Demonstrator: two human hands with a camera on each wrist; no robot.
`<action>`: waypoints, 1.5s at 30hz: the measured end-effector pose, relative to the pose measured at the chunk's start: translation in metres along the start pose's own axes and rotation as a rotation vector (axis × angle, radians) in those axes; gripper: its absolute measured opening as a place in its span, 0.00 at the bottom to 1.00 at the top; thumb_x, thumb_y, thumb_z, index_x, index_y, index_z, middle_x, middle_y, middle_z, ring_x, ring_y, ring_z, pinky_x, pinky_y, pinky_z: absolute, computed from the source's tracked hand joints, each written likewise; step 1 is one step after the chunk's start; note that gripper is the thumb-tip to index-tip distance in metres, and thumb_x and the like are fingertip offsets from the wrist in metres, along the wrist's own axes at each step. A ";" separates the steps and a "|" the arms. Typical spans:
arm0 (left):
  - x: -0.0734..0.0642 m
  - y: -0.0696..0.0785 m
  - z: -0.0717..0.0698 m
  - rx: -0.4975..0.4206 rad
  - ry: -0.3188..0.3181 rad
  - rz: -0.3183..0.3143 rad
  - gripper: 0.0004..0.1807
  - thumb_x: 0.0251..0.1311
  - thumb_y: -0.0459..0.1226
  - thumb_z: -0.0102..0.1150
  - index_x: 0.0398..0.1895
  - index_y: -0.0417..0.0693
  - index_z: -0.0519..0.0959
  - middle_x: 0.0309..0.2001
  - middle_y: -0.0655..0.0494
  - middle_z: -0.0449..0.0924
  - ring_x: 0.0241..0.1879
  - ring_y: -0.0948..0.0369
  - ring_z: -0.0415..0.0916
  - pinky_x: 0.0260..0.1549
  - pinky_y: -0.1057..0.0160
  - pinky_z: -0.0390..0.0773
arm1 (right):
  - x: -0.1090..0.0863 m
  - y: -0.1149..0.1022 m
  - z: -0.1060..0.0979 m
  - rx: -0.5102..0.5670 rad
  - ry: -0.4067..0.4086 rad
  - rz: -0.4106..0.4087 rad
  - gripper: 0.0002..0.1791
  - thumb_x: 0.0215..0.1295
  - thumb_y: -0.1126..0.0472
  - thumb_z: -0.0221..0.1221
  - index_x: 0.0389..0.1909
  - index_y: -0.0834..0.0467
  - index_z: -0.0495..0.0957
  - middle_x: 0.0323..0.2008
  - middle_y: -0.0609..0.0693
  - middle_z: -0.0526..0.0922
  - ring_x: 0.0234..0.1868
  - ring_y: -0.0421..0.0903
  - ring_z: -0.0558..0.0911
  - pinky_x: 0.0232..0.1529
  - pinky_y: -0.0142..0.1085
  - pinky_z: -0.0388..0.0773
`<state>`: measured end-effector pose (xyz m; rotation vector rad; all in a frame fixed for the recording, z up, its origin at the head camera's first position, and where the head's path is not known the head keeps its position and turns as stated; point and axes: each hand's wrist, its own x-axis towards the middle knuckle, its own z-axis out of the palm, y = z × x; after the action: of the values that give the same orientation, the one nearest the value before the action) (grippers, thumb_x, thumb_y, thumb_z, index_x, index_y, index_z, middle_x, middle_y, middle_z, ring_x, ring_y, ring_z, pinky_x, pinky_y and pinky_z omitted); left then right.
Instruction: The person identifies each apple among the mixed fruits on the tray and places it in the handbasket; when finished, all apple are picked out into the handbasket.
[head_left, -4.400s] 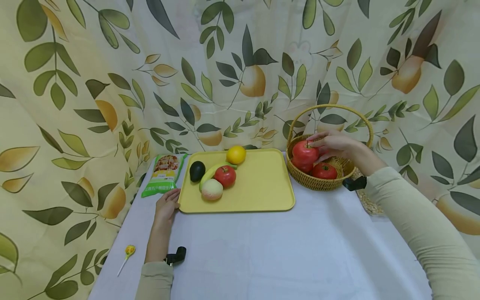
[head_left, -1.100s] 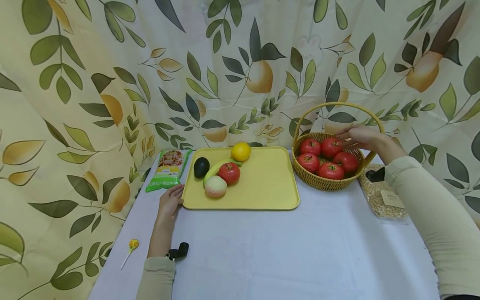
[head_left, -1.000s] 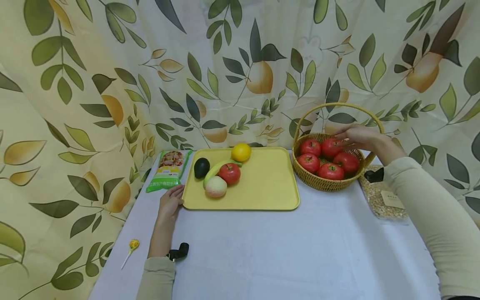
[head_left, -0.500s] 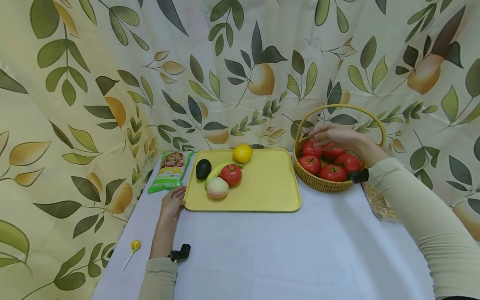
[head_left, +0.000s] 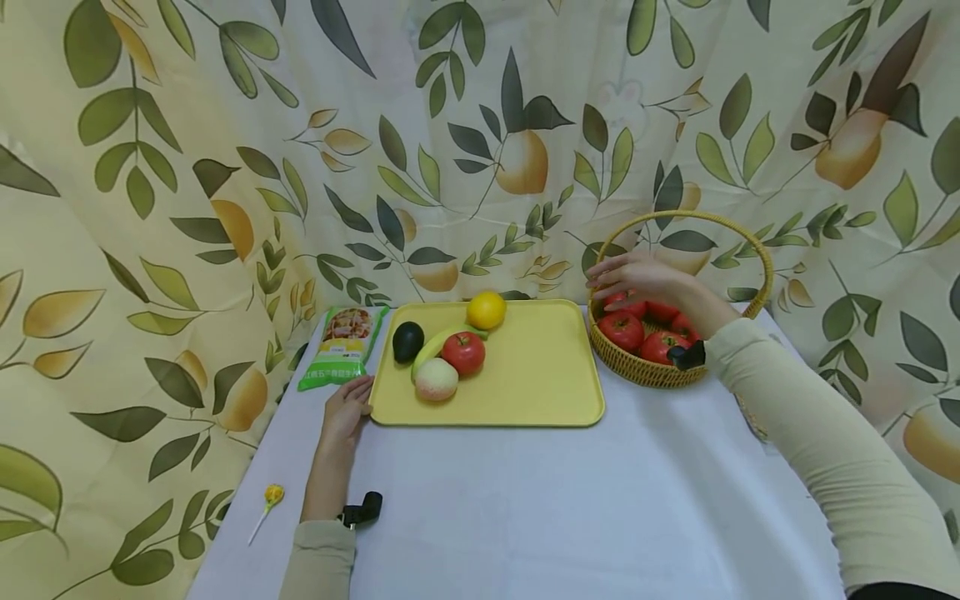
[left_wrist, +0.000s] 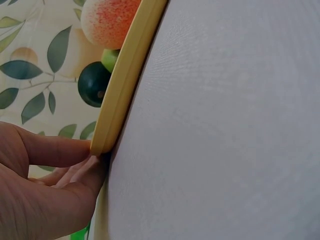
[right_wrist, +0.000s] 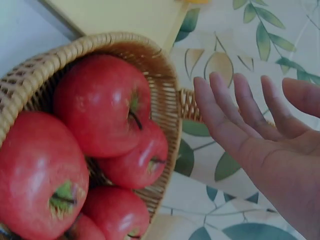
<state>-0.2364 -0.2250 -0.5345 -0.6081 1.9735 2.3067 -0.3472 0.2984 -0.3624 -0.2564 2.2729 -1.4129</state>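
At the near left corner of the yellow tray [head_left: 528, 367], my left hand [head_left: 347, 412] pinches the rim between thumb and fingers; the thumb [left_wrist: 65, 151] lies against the edge in the left wrist view. Several red apples [head_left: 621, 331] fill a wicker basket [head_left: 648, 372] with a tall handle, right of the tray. Over the basket's left side hovers my right hand [head_left: 645, 279], fingers spread, holding nothing. From the right wrist, that hand appears beside the rim and apples [right_wrist: 102, 105]. The basket's right part is covered by my forearm in the head view.
On the tray lie an avocado [head_left: 408, 342], a banana [head_left: 427, 350], an apple [head_left: 463, 353], a peach [head_left: 436, 380] and a lemon [head_left: 486, 312]. A green food packet [head_left: 343, 346] sits left of it. A lollipop [head_left: 272, 497] is nearer. Behind hangs a leaf-printed curtain [head_left: 480, 125].
At first my right hand held an apple over the basket; now that hand is empty, with several apples inside. Lately it has moved left across the basket. My left hand stays at the tray.
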 end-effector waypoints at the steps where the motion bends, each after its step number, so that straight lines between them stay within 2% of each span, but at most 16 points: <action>1: 0.001 0.000 -0.001 0.002 0.003 0.002 0.39 0.60 0.11 0.42 0.77 0.34 0.63 0.76 0.37 0.65 0.76 0.48 0.63 0.75 0.55 0.64 | 0.002 -0.001 0.002 0.012 0.000 0.001 0.25 0.83 0.62 0.46 0.74 0.67 0.67 0.69 0.63 0.75 0.62 0.55 0.82 0.62 0.54 0.81; 6: 0.000 0.000 -0.002 0.003 0.006 0.004 0.39 0.59 0.11 0.42 0.76 0.34 0.63 0.75 0.37 0.66 0.76 0.47 0.64 0.75 0.54 0.65 | 0.009 -0.003 0.012 0.022 -0.043 -0.007 0.25 0.83 0.63 0.46 0.75 0.67 0.65 0.72 0.68 0.70 0.61 0.53 0.82 0.65 0.57 0.78; 12: -0.001 0.000 -0.001 0.001 -0.004 0.004 0.39 0.59 0.11 0.42 0.77 0.33 0.63 0.76 0.36 0.65 0.76 0.47 0.63 0.75 0.54 0.64 | 0.018 -0.003 0.023 0.029 -0.087 -0.006 0.26 0.84 0.60 0.45 0.76 0.66 0.63 0.74 0.69 0.67 0.70 0.64 0.74 0.67 0.61 0.75; 17: -0.001 0.000 -0.002 0.000 0.002 0.012 0.39 0.59 0.11 0.42 0.76 0.34 0.64 0.75 0.37 0.66 0.76 0.47 0.63 0.75 0.54 0.65 | 0.026 -0.005 0.034 0.054 -0.118 0.000 0.26 0.84 0.58 0.46 0.76 0.65 0.64 0.74 0.69 0.65 0.71 0.66 0.71 0.66 0.61 0.75; 24: 0.000 0.000 -0.002 0.006 -0.001 0.010 0.39 0.59 0.11 0.42 0.76 0.34 0.64 0.75 0.38 0.66 0.76 0.48 0.63 0.75 0.55 0.65 | 0.033 -0.010 0.050 0.074 -0.132 0.014 0.26 0.83 0.59 0.47 0.75 0.66 0.65 0.73 0.68 0.67 0.70 0.67 0.72 0.65 0.62 0.76; 32: 0.002 0.000 -0.003 -0.004 0.010 -0.002 0.39 0.59 0.11 0.42 0.76 0.35 0.64 0.75 0.38 0.67 0.76 0.48 0.64 0.75 0.55 0.65 | 0.046 -0.012 0.065 0.069 -0.183 0.017 0.27 0.84 0.60 0.46 0.76 0.69 0.61 0.74 0.70 0.65 0.71 0.68 0.71 0.65 0.61 0.77; 41: 0.002 0.000 -0.002 -0.009 0.018 0.002 0.40 0.57 0.10 0.41 0.75 0.33 0.64 0.75 0.37 0.67 0.76 0.48 0.64 0.75 0.54 0.65 | 0.058 -0.003 0.084 0.100 -0.175 0.033 0.25 0.83 0.58 0.49 0.72 0.67 0.66 0.71 0.70 0.69 0.69 0.68 0.73 0.62 0.61 0.79; 45: 0.002 0.001 -0.001 -0.008 0.021 -0.007 0.40 0.57 0.10 0.42 0.76 0.35 0.64 0.75 0.38 0.67 0.75 0.48 0.64 0.74 0.54 0.66 | 0.060 -0.004 0.089 0.117 -0.182 0.025 0.24 0.83 0.59 0.49 0.72 0.68 0.66 0.71 0.70 0.70 0.70 0.70 0.71 0.62 0.61 0.79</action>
<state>-0.2382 -0.2271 -0.5341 -0.6416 1.9686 2.3147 -0.3586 0.2023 -0.4090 -0.3056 2.0336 -1.4418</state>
